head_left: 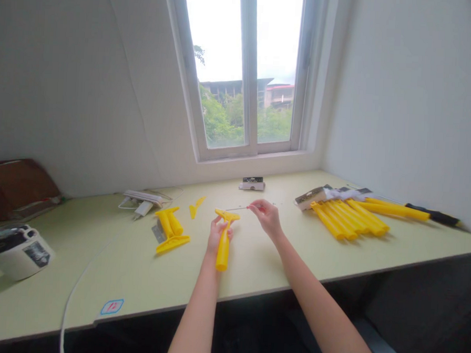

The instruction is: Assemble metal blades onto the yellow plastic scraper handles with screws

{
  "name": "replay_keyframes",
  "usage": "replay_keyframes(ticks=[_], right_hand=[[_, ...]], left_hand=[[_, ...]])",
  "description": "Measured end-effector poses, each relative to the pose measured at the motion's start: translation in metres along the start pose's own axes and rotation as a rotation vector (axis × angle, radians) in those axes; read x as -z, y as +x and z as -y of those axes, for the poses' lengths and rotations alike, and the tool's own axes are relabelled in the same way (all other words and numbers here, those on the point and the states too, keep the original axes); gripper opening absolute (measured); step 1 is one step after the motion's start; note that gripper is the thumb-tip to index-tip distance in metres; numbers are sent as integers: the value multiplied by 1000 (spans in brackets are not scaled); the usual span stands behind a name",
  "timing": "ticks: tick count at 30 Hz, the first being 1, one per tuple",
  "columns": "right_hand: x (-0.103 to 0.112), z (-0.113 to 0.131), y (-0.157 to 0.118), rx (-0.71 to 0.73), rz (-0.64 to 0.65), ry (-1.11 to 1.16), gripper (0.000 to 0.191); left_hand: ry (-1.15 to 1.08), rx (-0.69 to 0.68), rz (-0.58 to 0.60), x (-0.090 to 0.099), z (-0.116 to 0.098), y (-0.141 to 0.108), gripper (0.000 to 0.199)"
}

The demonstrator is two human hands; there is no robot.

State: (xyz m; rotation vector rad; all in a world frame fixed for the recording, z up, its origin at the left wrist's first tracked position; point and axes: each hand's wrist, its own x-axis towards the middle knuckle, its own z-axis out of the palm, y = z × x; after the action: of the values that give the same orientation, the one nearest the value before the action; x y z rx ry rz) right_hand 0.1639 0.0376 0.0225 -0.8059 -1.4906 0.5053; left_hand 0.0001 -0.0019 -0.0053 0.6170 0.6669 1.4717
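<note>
My left hand (215, 235) is wrapped round a yellow plastic scraper handle (223, 249), its wide T-shaped head pointing away from me. My right hand (268, 216) pinches a thin metal rod (239, 208), whose far end reaches the scraper's head; whether it is a screwdriver or a hex key I cannot tell. Left of my left hand lie more yellow scraper parts (172, 242), with a grey metal blade (159, 233) partly under them. Two small yellow pieces (194, 210) rest just behind.
Several yellow handles (347, 219) are piled at the right, beside a black-and-yellow tool (434, 214). A small box (252, 183) stands below the window. At the left are a power strip (143, 197), a white mug-like container (18, 253) and a cable (81, 276) crossing the table edge.
</note>
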Motion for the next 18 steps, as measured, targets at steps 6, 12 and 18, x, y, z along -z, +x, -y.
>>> replay_keyframes(ticks=[6, 12, 18], right_hand=[[0, 0, 0, 8, 17, -15, 22], [0, -2, 0, 7, 29, -27, 22], [-1, -2, 0, 0, 34, -25, 20]], left_hand=[[17, 9, 17, 0, 0, 1, 49], [34, 7, 32, 1, 1, 1, 51], [58, 7, 44, -1, 0, -1, 52]])
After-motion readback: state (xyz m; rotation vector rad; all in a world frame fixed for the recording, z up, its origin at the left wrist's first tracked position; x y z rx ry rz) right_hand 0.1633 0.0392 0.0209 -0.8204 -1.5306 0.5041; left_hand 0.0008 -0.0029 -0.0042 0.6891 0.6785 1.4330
